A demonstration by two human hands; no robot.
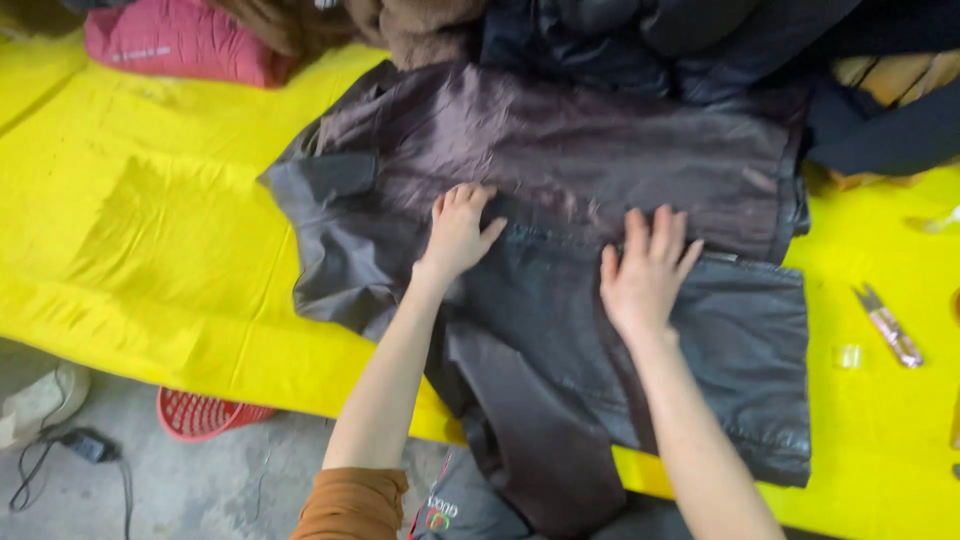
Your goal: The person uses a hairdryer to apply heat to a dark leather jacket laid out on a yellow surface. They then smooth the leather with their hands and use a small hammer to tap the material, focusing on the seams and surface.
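A dark grey leather jacket [740,350] lies spread on a yellow-covered table [150,230], its brownish satin lining [560,150] turned up across the far half. My left hand [458,232] rests flat on the jacket near the edge of the lining, fingers together. My right hand [645,272] presses flat on the leather just to the right, fingers slightly spread. Neither hand grips anything. One sleeve [530,440] hangs over the table's near edge.
A heap of dark and brown clothes [620,35] lies at the back, with a pink garment [180,40] at the far left. Small thread snips [888,325] lie on the right. Below the table, on the grey floor, sit a red basket [200,415] and a cable.
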